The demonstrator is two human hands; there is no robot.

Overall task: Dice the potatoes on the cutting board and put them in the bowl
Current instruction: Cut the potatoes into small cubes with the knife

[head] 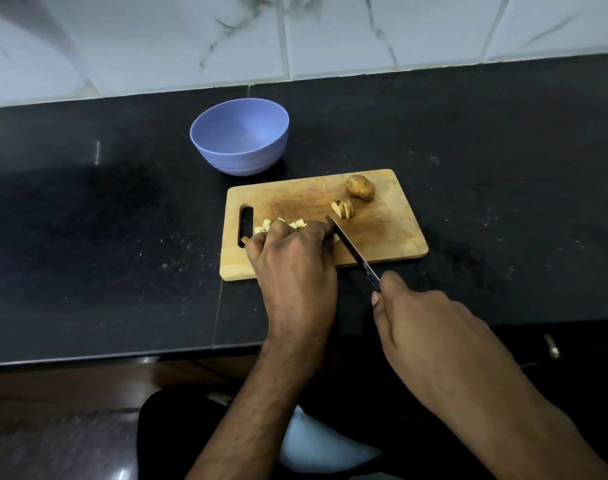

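Black counter (468, 140): pale diced potato pieces (297, 223) on board (392, 237).

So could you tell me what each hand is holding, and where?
Right hand grips the knife by its handle. Left hand holds potato pieces from above on the board.

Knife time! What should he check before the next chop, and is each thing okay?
1. Right hand grips the knife handle: ok.
2. Left hand holds the potato pieces steady: ok.
3. Left fingertips curled away from the blade: cannot tell, they are hidden under the hand.
4. Board lies flat on the counter: ok.
5. Bowl is close behind the board, empty and ready: ok.
6. All potatoes diced: not ok, a sliced chunk and a whole potato wait.
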